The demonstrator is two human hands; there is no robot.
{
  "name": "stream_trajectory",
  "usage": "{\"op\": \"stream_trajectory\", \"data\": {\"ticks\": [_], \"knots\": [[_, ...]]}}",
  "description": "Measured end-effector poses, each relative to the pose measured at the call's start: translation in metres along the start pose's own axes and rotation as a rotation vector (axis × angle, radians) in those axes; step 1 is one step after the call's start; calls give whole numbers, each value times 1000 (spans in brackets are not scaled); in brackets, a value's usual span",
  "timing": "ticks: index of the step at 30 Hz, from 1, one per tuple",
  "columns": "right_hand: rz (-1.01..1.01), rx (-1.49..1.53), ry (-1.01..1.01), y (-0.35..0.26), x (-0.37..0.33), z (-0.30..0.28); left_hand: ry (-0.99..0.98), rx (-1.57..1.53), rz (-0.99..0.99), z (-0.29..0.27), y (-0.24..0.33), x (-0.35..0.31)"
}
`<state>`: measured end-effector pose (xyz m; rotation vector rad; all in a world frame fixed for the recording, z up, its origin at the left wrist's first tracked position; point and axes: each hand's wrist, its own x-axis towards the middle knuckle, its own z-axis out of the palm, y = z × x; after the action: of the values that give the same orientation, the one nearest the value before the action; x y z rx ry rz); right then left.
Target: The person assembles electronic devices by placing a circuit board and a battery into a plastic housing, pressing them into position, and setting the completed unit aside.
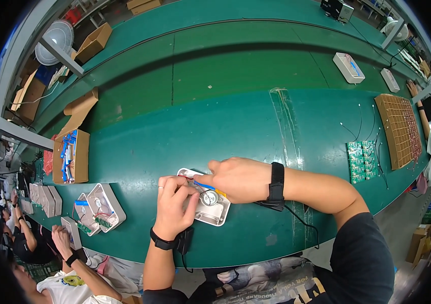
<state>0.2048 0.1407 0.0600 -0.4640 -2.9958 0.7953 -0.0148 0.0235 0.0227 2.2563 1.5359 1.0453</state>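
Head view, looking down on a green conveyor bench (236, 126): a worker's two bare hands meet over an open white plastic housing (210, 209) that lies flat on the belt near its front edge, just in front of the worker. The left hand (174, 205), a black strap at its wrist, rests on the housing's left end with its fingers curled together against the casing; whether they pinch anything cannot be told. The right hand (238, 178), also wearing a black wrist strap with a cord trailing off it, lies across the housing's upper edge, its fingers closed on thin coloured wires (203, 185) that run into the shell. A small round metal part (210, 197) sits inside the housing, just below the right hand. To the left, well apart, two more opened white housings (99, 209) wait side by side on the belt, near a cardboard box of blue parts (71, 157). To the right lie green circuit boards (361, 159) and a brown gridded tray (402, 129). At the lower left, another person's hand (61, 237) touches a separate white casing.
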Motion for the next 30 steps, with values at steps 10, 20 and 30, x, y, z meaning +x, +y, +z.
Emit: {"op": "stream_trajectory", "data": {"ticks": [10, 20, 30], "knots": [[12, 17, -5, 0, -2, -3, 165, 60, 44, -9, -9, -1], [157, 65, -82, 6, 5, -8, 109, 221, 13, -24, -6, 0], [139, 19, -114, 4, 3, -11, -5, 80, -163, -23, -14, -5]]}}
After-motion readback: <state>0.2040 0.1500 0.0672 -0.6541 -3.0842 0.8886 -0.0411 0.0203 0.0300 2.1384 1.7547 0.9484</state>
